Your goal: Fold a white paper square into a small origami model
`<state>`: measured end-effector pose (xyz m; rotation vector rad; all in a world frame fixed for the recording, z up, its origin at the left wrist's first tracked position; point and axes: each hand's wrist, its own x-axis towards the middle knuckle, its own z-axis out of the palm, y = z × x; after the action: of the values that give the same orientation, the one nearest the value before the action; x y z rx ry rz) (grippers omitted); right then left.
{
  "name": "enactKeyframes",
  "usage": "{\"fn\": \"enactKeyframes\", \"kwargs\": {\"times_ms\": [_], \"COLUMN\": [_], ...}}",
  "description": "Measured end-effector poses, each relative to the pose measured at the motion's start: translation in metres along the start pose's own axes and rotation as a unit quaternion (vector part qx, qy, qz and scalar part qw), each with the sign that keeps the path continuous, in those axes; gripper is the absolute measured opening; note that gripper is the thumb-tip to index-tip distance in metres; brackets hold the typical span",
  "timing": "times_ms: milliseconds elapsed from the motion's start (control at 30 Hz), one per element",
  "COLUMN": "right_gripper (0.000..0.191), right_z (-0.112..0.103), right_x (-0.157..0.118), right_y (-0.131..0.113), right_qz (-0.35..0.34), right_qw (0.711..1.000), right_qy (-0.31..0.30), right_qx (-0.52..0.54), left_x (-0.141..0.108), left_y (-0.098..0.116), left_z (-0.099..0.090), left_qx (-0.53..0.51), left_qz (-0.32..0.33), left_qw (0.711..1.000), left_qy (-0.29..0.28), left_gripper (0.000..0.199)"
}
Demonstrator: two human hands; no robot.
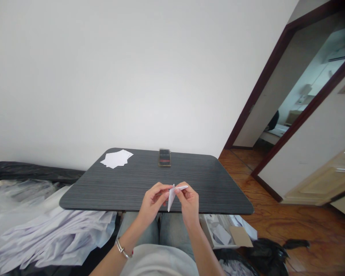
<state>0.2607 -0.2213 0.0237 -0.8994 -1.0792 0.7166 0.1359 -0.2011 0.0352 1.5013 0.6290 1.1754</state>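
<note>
- Left hand [153, 204] and right hand [189, 203] are raised just over the table's near edge, close together.
- I see the fingers [164, 189] of both hands curled and pinching; they have hold of the folded paper [172, 194] between them.
- The folded paper is white and narrow, with one point angled down and another running out to the right.
- Table [215, 184]: dark, wood-grain top with rounded corners.
- At the table's far edge: loose paper sheets [116, 158], fanned in a small stack, and to their right a dark box [165, 157], too blurred to read.
- Bracelet [120, 247] on the left wrist.
- Below left of the table: a heap of white sheets [54, 237].
- Below right: a cardboard box [215, 234] holding paper, beside a black bag [264, 256] on the wood floor [278, 195].
</note>
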Motion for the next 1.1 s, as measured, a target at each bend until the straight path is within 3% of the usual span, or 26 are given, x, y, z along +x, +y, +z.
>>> {"fn": "enactKeyframes", "kwargs": {"times_ms": [100,500,767,1100], "right_gripper": [0.012,0.011,0.011,0.012], "right_z": [0.0,0.004,0.004,0.004], "right_x": [0.0,-0.003,-0.005,-0.004], "right_y": [-0.001,-0.008,-0.012,-0.01], "right_qz": [-0.004,-0.055,-0.07,-0.005], "right_qw": [1.0,0.997,0.994,0.997], "right_qy": [0.0,-0.015,-0.014,-0.007], "right_qx": [0.0,-0.061,-0.082,-0.075], "left_x": [-0.001,0.0,0.001,0.001], "left_y": [0.0,0.001,0.005,0.003], "left_z": [0.001,0.0,0.0,0.002], "left_qx": [-0.013,0.001,-0.035,-0.069], "left_qz": [-0.018,-0.058,-0.089,-0.086], "left_qw": [1.0,0.996,0.993,0.992], "left_qy": [-0.013,0.067,0.072,0.064], "left_gripper": [0.028,0.02,0.021,0.026]}}
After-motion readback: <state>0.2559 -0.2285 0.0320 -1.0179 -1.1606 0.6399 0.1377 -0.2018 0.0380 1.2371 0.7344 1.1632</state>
